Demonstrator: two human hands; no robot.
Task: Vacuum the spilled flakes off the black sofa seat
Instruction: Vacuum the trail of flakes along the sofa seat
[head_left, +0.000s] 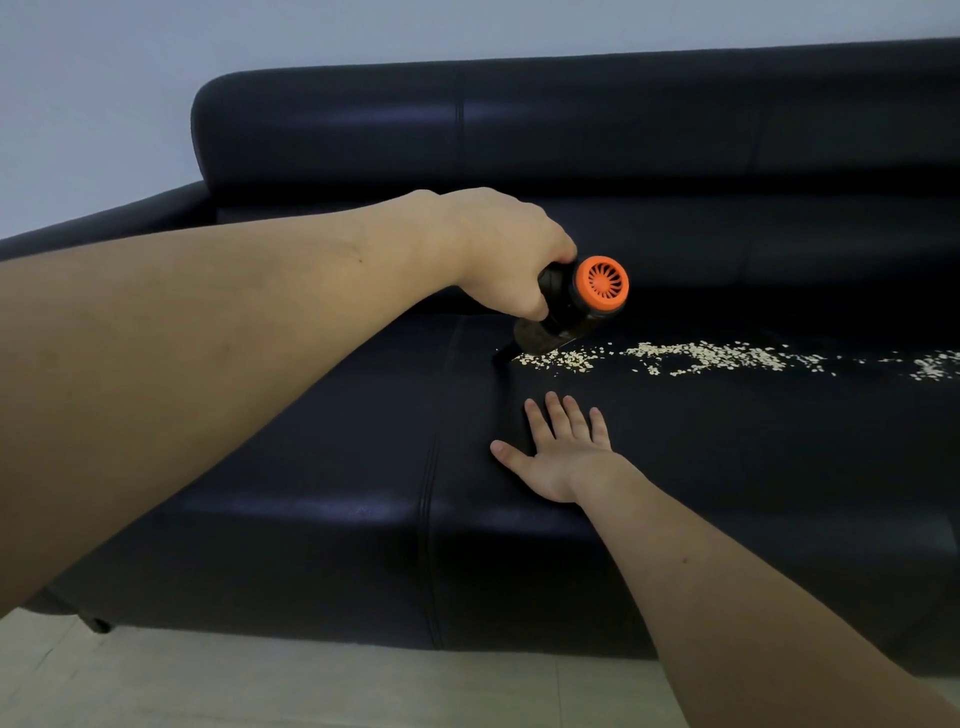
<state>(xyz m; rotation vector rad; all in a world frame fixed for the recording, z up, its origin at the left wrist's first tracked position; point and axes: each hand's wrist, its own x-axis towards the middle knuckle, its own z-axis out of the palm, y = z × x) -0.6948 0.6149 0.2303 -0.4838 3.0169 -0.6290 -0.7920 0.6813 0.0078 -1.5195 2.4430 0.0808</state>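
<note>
The left hand (506, 260) grips a handheld vacuum (576, 306) by its stiff body, nozzle at the trail's left end; light, loose flakes (701, 357) strew the sofa seat (727, 441); the right hand (558, 449) lies flat, fingers spread.

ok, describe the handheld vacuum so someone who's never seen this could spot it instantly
Find the black sofa seat; a trail of pale flakes runs across it. At the trail's left end the left hand grips a small dark handheld vacuum, nozzle down. Its round orange vent cap is the only bright colour here.
</note>
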